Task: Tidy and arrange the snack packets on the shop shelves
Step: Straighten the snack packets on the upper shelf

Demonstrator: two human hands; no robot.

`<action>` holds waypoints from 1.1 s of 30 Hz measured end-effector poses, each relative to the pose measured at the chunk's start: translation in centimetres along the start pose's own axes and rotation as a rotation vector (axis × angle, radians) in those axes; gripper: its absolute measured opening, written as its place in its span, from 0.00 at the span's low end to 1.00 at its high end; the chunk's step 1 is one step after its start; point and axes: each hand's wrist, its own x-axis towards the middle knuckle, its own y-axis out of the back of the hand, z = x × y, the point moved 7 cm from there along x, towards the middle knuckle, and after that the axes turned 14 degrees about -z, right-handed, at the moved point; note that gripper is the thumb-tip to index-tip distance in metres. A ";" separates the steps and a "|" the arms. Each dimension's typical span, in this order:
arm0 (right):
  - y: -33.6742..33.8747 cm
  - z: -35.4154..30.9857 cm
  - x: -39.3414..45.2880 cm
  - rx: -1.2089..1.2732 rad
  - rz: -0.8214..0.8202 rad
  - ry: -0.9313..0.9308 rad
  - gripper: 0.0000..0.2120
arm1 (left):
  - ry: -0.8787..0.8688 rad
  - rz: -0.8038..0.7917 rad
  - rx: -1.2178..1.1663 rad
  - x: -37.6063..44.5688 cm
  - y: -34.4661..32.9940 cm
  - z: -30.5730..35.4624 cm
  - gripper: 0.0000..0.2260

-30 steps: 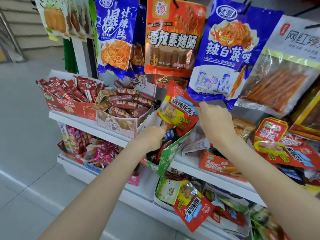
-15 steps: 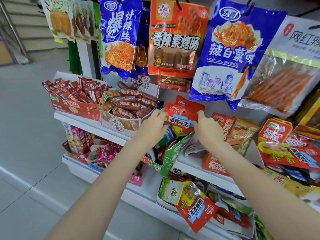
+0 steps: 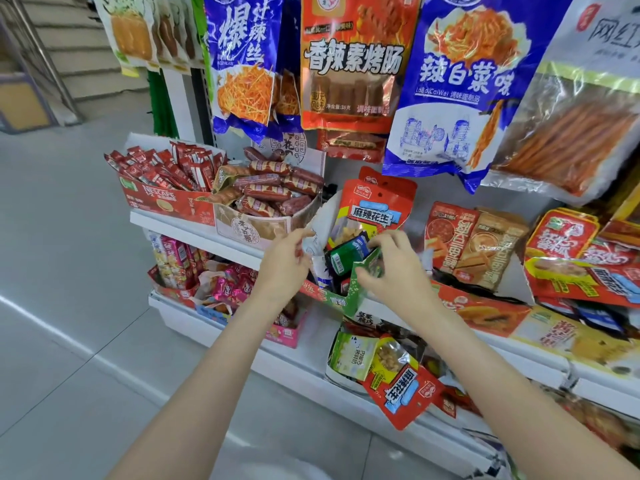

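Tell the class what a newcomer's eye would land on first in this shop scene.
The big glossy blue snack bag hanging at top centre-right. Below, mid-frame, the left hand and right hand grip the green cardboard display box, where a red peanut packet stands upright.

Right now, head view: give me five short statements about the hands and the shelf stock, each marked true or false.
1. The red peanut packet stands upright in the green display box. True.
2. The right hand grips the green box's front edge. True.
3. The left hand holds a sausage. False: it pinches the box's white flap.
4. The Nescafe box sits on the bottom shelf. False: upper shelf, far left.
5. The sausages lie between the Nescafe box and the green box. True.
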 end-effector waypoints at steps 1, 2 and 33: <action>0.4 0.5 0.1 -0.016 0.002 -0.013 0.20 | -0.001 -0.024 -0.005 0.4 -0.4 0.3 0.18; 0.7 1.1 0.2 -0.036 -0.011 -0.019 0.20 | 0.010 -0.048 -0.005 0.8 -0.9 0.5 0.18; 9.0 16.2 -6.5 -0.063 -0.435 -0.165 0.16 | -0.173 -0.212 0.202 4.8 -15.4 12.1 0.11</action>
